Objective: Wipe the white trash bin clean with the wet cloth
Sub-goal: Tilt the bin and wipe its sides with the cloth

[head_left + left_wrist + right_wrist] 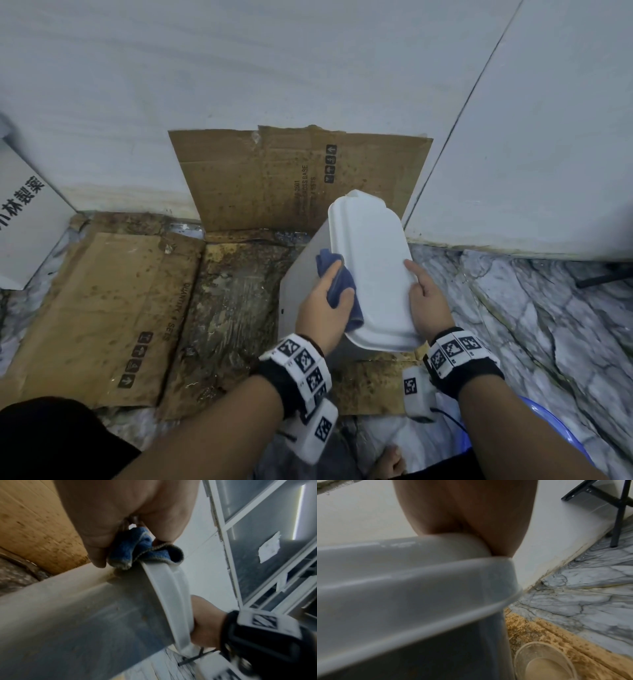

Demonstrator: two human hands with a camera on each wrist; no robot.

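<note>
The white trash bin (371,267) stands tilted on stained cardboard, its closed white lid facing up and its grey side (85,615) turned to the left. My left hand (325,301) grips a blue cloth (337,284) and presses it against the left edge of the lid (164,588); the cloth (137,550) bunches under the fingers. My right hand (428,294) holds the right edge of the lid, thumb on top, fingers curled under the rim (436,574). The bin's lower part is hidden.
Flattened, dirty cardboard (102,308) covers the floor, and another sheet (274,178) leans on the white wall. A white box (24,212) sits at the left. Marble floor (531,325) lies to the right, with a clear cup (544,661) near the bin and a black stand leg (619,513) beyond.
</note>
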